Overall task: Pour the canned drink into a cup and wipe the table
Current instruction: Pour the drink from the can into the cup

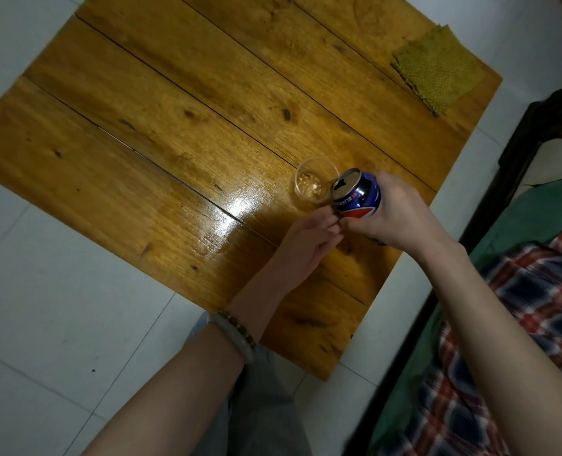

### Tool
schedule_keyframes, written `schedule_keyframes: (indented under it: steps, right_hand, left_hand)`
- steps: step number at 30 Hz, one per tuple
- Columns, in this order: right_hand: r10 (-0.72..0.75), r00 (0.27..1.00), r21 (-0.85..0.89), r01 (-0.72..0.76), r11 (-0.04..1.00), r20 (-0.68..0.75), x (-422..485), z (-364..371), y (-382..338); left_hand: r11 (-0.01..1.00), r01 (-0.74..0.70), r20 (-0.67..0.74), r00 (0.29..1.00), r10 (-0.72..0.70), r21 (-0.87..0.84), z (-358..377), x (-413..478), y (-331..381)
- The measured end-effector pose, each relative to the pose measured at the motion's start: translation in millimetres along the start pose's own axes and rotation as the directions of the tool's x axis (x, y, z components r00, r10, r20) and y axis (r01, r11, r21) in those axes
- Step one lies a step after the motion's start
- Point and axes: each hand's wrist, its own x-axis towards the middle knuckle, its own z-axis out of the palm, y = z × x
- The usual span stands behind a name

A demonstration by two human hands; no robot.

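Observation:
A blue drink can [358, 195] is tilted with its open top toward a clear plastic cup [314, 181] that stands on the wooden table [161, 133]. A thin stream runs from the can into the cup, which holds a little liquid. My right hand [395, 212] grips the can from behind. My left hand [309, 240] lies just below the cup, fingertips at the cup's base beside the can; whether it grips the cup is unclear. A green woven cloth [437, 69] lies at the table's far right corner.
White floor tiles [42, 307] surround the low table. A dark wooden bed frame [516, 153] with green and plaid bedding [520, 324] runs along the right side. My knee in grey trousers [260, 406] is under the table's near corner.

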Motion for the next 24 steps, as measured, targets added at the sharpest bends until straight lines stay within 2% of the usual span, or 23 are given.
schedule_keyframes:
  steps: [11, 18, 24]
  right_hand:
    - [-0.001, 1.0, 0.005, 0.001, 1.0, 0.006, 0.2, -2.8, -5.0]
    - [0.002, 1.0, -0.006, -0.002, 1.0, 0.016, -0.3, -2.5, -4.8]
    - [0.001, 1.0, -0.014, -0.001, 1.0, 0.01, -0.2, -2.3, -3.6]
  left_hand:
    - [0.998, 0.005, -0.012, 1.0, -0.006, -0.069, -3.8, 3.9, -1.7]
    - [0.998, 0.025, -0.062, 0.998, -0.029, -0.052, -2.3, 4.5, -3.5]
    - [0.999, 0.015, -0.019, 1.0, -0.016, -0.044, 1.5, 0.6, 0.7]
